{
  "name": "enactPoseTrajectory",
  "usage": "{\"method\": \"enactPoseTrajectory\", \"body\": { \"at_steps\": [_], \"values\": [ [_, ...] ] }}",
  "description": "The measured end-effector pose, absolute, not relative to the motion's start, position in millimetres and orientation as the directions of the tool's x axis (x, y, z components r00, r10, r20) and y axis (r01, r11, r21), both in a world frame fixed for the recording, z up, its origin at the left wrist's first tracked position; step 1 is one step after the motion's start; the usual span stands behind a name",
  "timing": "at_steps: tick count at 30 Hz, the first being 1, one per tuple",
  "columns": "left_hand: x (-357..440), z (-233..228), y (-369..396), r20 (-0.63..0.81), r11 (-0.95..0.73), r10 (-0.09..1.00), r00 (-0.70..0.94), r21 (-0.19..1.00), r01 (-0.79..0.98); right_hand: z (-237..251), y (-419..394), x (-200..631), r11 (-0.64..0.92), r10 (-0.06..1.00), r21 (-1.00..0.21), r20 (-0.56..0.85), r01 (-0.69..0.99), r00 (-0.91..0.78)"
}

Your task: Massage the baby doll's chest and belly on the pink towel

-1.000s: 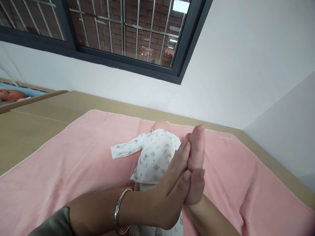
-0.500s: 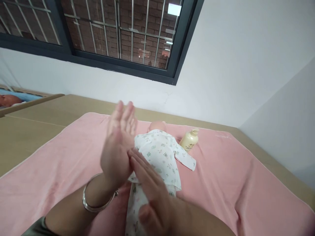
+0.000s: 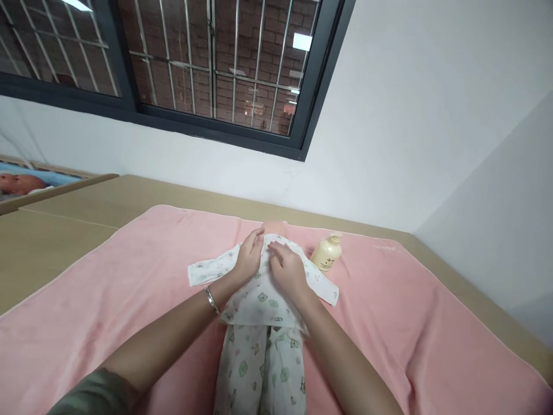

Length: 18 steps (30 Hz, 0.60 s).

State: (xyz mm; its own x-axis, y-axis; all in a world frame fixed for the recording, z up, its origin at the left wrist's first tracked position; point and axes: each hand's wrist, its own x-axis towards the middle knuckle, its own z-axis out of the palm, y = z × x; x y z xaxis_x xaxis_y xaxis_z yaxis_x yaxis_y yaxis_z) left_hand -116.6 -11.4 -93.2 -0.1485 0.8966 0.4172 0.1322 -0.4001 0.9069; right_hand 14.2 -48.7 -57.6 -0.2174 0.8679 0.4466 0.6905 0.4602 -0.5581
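A baby doll lies on its back in a white printed top (image 3: 261, 302) and matching trousers (image 3: 283, 369), with sleeves spread to both sides. Its head (image 3: 273, 228) shows only partly, beyond the collar. My left hand (image 3: 250, 253), a silver bangle at the wrist, is over the left side of the doll's chest with fingers stretched forward. Facing it, my right hand (image 3: 288, 270) is over the right side of the chest, fingers slightly bent and apart from the left hand. Neither hand shows anything in it. Whether they touch the cloth I cannot tell.
A pale yellow pump bottle (image 3: 327, 252) stands beside the doll's right-hand sleeve. Under the doll spreads a pink blanket (image 3: 367, 323) on a tan surface (image 3: 78, 230). Another doll (image 3: 21, 183) lies in a blue-lined crib at far left. A barred window (image 3: 216, 69) is behind.
My hands were pressed together, palm against the other's fingers, above the doll. They have parted and moved forward and down to its chest. The left sleeve, hidden before, now shows.
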Motion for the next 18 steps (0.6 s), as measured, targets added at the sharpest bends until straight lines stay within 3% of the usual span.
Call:
{"method": "enactPoseTrajectory", "body": {
  "at_steps": [4,7,12,14,18],
  "values": [
    [-113.8,-109.6,-8.9,0.426,-0.401,0.892,-0.152,0.900,0.170,-73.3,-37.6,12.4,0.422,0.899,-0.424,0.307,0.801,-0.311],
    [-113.4,-115.9,-8.7,0.410,-0.372,0.902,-0.136,0.897,0.237,-77.5,-27.6,21.8,0.400,0.915,-0.389,0.215,0.830,-0.340],
    [-114.1,-117.9,-11.0,0.409,-0.344,0.900,-0.149,0.879,0.330,-78.5,-32.6,19.8,0.089,0.990,-0.280,0.132,0.956,-0.054],
    [-114.4,-117.8,-12.1,0.413,-0.350,0.899,-0.149,0.879,0.325,-78.3,-41.6,12.2,0.132,0.983,-0.220,0.157,0.967,-0.098],
    [-114.9,-118.3,-13.1,0.422,-0.366,0.893,-0.158,0.884,0.292,-78.4,-42.9,9.0,0.410,0.906,-0.204,0.205,0.889,-0.371]
  ]
}}
